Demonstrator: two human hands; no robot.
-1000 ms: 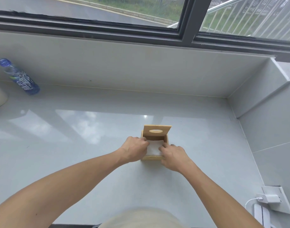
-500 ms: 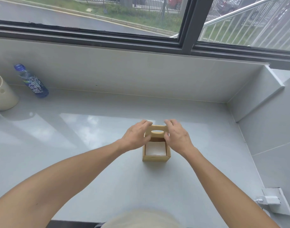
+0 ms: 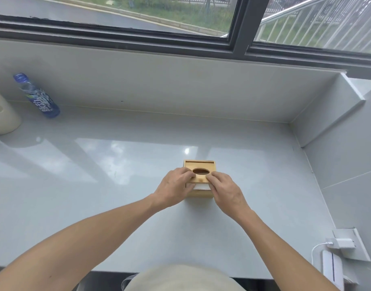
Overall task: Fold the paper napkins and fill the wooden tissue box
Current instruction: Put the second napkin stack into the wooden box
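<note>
Both hands were on the box lid, mid-counter.
Left hand (image 3: 174,186) and right hand (image 3: 223,186) pinched the slotted lid (image 3: 199,175) over the wooden tissue box (image 3: 201,193), white napkins (image 3: 201,187) showing beneath; blue bottle (image 3: 38,97) and cream cup (image 3: 2,115) stood well apart far left, charger (image 3: 341,243) at the right edge.

Both bare forearms enter from bottom corners of frame, converge toward centre. Left hand (image 3: 173,188) palm down, fingers curled, fingertips (image 3: 191,174) pressed on lid (image 3: 199,172) at left of its oval hole. Right hand (image 3: 225,189) mirrors it, palm down, fingers bent, tips at right of hole. Hands close together, not touching. Wrists straight, elbows out of frame.
</note>
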